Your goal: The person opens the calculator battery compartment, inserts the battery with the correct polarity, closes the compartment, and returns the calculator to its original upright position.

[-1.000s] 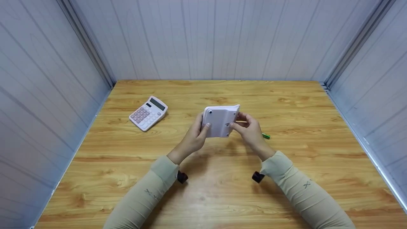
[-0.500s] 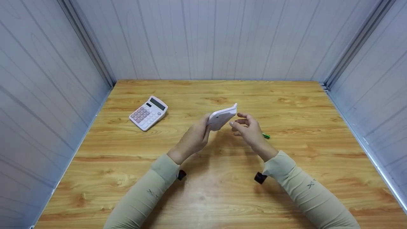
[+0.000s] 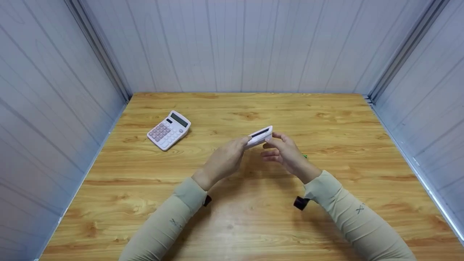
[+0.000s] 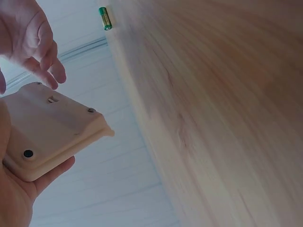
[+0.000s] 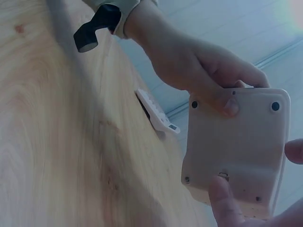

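Wooden table point(image 3: 224, 232): lower part of the head frame. Left hand point(image 3: 224, 157), near centre: grips the held calculator point(image 5: 236, 137), thumb on its back, fingers round the other face. Right hand point(image 3: 286, 152), right of centre: thumb and fingers spread about the display end; pinching or merely near, unclear. Held calculator: mid-frame, off the table, display strip slanting lower left to upper right. Second calculator point(image 3: 169, 130): left of centre. Battery point(image 4: 105, 19): upper left, left-wrist frame. Key relation, judged: back latch point(image 4: 53, 100) sits toward the display end, right hand nearer.
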A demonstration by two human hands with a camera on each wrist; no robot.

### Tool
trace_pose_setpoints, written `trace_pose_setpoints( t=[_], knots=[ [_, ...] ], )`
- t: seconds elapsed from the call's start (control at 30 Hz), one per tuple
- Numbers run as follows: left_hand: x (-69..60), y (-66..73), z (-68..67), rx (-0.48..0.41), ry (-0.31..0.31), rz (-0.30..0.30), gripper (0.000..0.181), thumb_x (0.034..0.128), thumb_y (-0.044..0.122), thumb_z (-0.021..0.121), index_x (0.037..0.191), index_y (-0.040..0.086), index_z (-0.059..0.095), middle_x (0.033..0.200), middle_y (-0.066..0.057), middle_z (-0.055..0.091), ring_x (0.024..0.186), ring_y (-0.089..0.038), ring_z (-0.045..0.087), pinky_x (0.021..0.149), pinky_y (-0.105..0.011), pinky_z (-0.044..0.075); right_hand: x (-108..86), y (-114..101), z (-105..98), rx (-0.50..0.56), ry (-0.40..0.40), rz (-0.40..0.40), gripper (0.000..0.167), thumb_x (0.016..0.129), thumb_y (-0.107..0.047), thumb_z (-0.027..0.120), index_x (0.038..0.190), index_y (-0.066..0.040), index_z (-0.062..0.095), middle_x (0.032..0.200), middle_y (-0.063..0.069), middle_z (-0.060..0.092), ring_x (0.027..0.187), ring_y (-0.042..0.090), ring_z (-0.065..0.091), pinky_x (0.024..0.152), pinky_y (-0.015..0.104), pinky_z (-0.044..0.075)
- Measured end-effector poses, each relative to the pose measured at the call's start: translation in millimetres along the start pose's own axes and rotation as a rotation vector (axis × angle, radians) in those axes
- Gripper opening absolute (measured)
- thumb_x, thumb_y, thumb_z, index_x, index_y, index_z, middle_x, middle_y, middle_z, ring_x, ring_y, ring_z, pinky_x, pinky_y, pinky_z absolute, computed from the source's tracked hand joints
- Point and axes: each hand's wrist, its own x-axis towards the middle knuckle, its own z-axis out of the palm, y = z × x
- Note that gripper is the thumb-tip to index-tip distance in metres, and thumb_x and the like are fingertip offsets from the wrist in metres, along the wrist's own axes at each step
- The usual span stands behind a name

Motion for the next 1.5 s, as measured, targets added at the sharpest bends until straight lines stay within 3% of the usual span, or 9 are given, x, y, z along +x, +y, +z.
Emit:
trace_pose_setpoints(
  t=[0.13,0.37,0.7,0.93,1.17,1.5],
  knots=[
    [0.1,3.3,-0.3,0.069,-0.038,0.006,0.035,0.1067,-0.002,0.059,0.142,-0.003,0.054,0.131,-0.021,0.072,0.111,-0.034,0.075,0.094,-0.045,0.066,-0.1,0.0,0.4,0.034,-0.036,-0.008,0.053,0.112,-0.016,0.052,0.157,0.004,0.032,0.112,0.009,0.063,0.08,0.018,0.074,0.082,0.03,0.067],
    [0.3,5.3,-1.1,0.165,-0.074,0.076,0.04,0.1055,-0.001,0.061,0.145,0.001,0.056,0.138,-0.017,0.068,0.123,-0.034,0.071,0.104,-0.044,0.062,-1.7,-0.5,-0.4,0.045,-0.066,-0.023,0.05,0.113,-0.014,0.048,0.157,0.005,0.034,0.111,0.008,0.07,0.086,0.019,0.075,0.083,0.03,0.066],
    [-0.4,7.4,2.0,0.312,-0.04,0.169,0.036,0.1082,0.007,0.059,0.144,0.007,0.056,0.136,-0.012,0.065,0.112,-0.031,0.07,0.084,-0.041,0.066,0.8,2.1,0.1,0.105,-0.044,-0.006,0.053,0.111,-0.009,0.049,0.159,0.005,0.032,0.109,0.006,0.075,0.087,0.016,0.078,0.082,0.031,0.067],
    [-0.7,9.9,0.6,0.314,-0.036,0.18,0.039,0.1045,0.011,0.067,0.142,0.009,0.058,0.138,-0.012,0.066,0.115,-0.032,0.069,0.089,-0.041,0.066,2.1,0.7,-0.4,0.142,-0.027,0.008,0.059,0.106,-0.001,0.047,0.161,0.003,0.025,0.107,0.008,0.077,0.086,0.016,0.079,0.081,0.03,0.066],
    [-0.7,8.9,0.0,0.29,-0.034,0.14,0.051,0.0979,0.016,0.079,0.145,0.005,0.063,0.139,-0.012,0.07,0.124,-0.034,0.07,0.109,-0.043,0.06,5.6,3.9,-5.0,0.139,0.001,0.014,0.065,0.102,0.006,0.045,0.163,-0.001,0.024,0.11,0.008,0.075,0.09,0.018,0.079,0.081,0.031,0.066],
    [1.7,7.0,-4.0,0.146,-0.047,-0.018,0.063,0.095,0.024,0.084,0.147,0.001,0.058,0.145,-0.021,0.065,0.137,-0.04,0.063,0.121,-0.048,0.051,8.3,3.5,-9.2,0.168,0.011,0.011,0.072,0.101,0.012,0.044,0.166,-0.008,0.021,0.107,0.009,0.074,0.092,0.019,0.077,0.084,0.033,0.065]
  ],
)
